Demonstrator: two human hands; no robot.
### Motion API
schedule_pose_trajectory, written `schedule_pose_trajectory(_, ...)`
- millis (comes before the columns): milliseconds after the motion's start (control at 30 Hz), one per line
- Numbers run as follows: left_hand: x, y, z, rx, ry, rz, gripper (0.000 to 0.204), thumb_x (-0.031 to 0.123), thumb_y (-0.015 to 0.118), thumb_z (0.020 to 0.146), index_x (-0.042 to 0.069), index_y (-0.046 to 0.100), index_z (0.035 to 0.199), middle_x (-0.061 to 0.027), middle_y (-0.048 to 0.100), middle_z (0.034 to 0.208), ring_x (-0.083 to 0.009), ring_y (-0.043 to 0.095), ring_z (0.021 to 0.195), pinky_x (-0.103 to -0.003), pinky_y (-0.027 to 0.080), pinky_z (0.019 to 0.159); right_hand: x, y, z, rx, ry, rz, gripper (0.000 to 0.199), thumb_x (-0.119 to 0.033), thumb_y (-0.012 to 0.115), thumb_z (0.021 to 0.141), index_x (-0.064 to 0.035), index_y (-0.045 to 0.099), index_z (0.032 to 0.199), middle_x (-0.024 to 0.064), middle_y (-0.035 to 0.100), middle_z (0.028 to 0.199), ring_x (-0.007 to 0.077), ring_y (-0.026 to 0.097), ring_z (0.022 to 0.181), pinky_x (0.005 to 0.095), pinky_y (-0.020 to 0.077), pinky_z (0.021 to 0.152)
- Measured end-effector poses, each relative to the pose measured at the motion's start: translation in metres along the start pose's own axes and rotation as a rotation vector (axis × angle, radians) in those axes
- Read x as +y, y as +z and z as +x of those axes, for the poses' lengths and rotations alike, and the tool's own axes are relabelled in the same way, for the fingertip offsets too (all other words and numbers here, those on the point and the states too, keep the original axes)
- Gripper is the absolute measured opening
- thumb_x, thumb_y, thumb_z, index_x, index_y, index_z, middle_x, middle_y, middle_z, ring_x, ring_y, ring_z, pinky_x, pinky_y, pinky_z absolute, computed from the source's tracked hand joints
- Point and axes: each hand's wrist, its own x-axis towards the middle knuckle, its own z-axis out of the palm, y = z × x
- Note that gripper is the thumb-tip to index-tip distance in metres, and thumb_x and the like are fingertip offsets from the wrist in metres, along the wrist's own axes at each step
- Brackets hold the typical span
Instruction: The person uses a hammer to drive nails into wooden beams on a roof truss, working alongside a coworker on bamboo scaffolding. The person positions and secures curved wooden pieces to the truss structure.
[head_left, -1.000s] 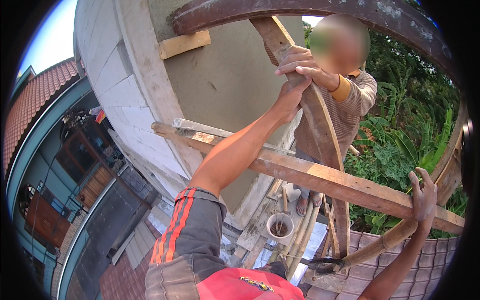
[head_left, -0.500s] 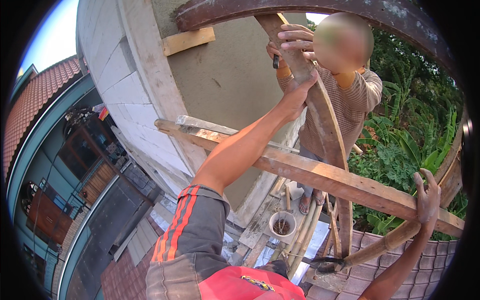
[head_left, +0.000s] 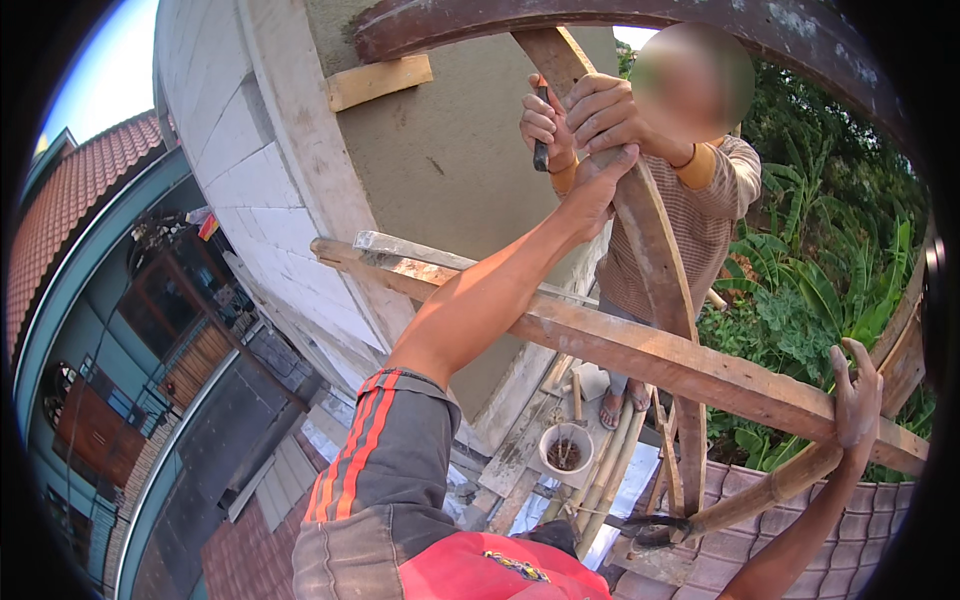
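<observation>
My left arm, in a grey sleeve with orange stripes, reaches up to a curved wooden plank [head_left: 650, 235]. My left hand [head_left: 605, 178] is closed around its edge. A straight wooden beam [head_left: 640, 355] crosses in front of that plank. My right hand [head_left: 857, 400] lies over the beam near its right end, its fingers apart and sticking out past the far edge. A bamboo pole [head_left: 770, 490] runs below this hand. Facing me, a co-worker grips the curved plank with one hand [head_left: 605, 115] just above mine. The co-worker's other hand [head_left: 545, 130] holds a dark-handled tool [head_left: 541, 150].
A dark curved timber [head_left: 600, 15] spans the top. At left rises a grey block wall [head_left: 260, 200] with a short wooden block [head_left: 380, 82] sticking out. Below are a bucket [head_left: 565, 450], bamboo poles [head_left: 610, 470] and roof tiles [head_left: 800, 540]. Green plants [head_left: 800, 290] grow at right.
The co-worker's hand on the plank has moved down and closed over it beside my left hand. The other one has lifted the dark-handled tool upward. My own hands have stayed put.
</observation>
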Motion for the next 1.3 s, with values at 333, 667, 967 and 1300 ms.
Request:
schedule_pose_trajectory(333,0.008,0.009,-0.004,0.021,0.011,0.019,0.052,0.012,0.084,0.093,0.005,0.053,0.134,-0.0065,0.068,0.12,-0.018,0.074,0.1,-0.037,0.065,0.081,-0.004,-0.003,-0.001,-0.043,0.04,0.027,0.055,-0.049,0.062,0.107,-0.0043,0.069,0.139,0.0207,0.075,0.121,0.0352,0.069,0.103,0.0445,0.0521,0.094)
schedule_pose_trajectory(667,0.013,0.017,-0.01,0.089,0.024,0.04,0.049,0.011,0.085,0.09,0.001,0.056,0.128,-0.007,0.069,0.109,-0.0181,0.074,0.089,-0.036,0.065,0.075,0.003,0.001,0.003,-0.05,0.025,0.03,0.054,-0.049,0.063,0.107,-0.0057,0.069,0.139,0.0208,0.074,0.121,0.035,0.067,0.106,0.0449,0.0503,0.097)
schedule_pose_trajectory(967,0.012,0.02,-0.01,0.112,0.11,0.082,0.051,0.012,0.086,0.09,0.0,0.056,0.13,-0.0078,0.068,0.111,-0.0194,0.073,0.094,-0.037,0.064,0.08,0.006,0.003,0.002,-0.018,0.023,0.049,0.056,-0.05,0.064,0.107,-0.0045,0.068,0.14,0.0215,0.072,0.108,0.0333,0.063,0.095,0.0447,0.0497,0.093)
schedule_pose_trajectory(1300,0.0,0.002,0.005,0.058,-0.021,0.07,0.051,0.013,0.084,0.09,-0.001,0.057,0.131,-0.0078,0.067,0.114,-0.0192,0.072,0.1,-0.039,0.063,0.086,0.007,-0.001,0.004,-0.103,0.089,0.065,0.058,-0.052,0.062,0.108,-0.0068,0.067,0.143,0.0226,0.072,0.127,0.0363,0.064,0.115,0.0462,0.0477,0.105)
